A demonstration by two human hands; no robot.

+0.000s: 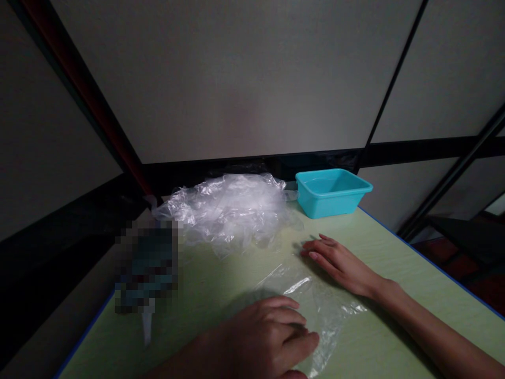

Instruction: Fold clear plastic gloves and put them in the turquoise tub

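A clear plastic bag (323, 310) lies spread out on the light green table top. My left hand (272, 331) is palm down over its near left part, fingers loosely bent and a little apart, with no object visible in them. Touching or close to the bag's far right edge, my right hand (339, 263) rests palm down with its fingers stretched out to the left. Farther back sits a crumpled heap of clear plastic bags (236, 210). To its right stands a turquoise plastic basin (327, 202), with nothing visible inside.
The green table (394, 263) has a blue edge and stands against pale panels (244, 84) with dark strips. At the left lies a blurred-out dark item (148, 268) with a whitish strip (147, 321) hanging below it. Dark furniture (465, 237) shows beyond the right edge.
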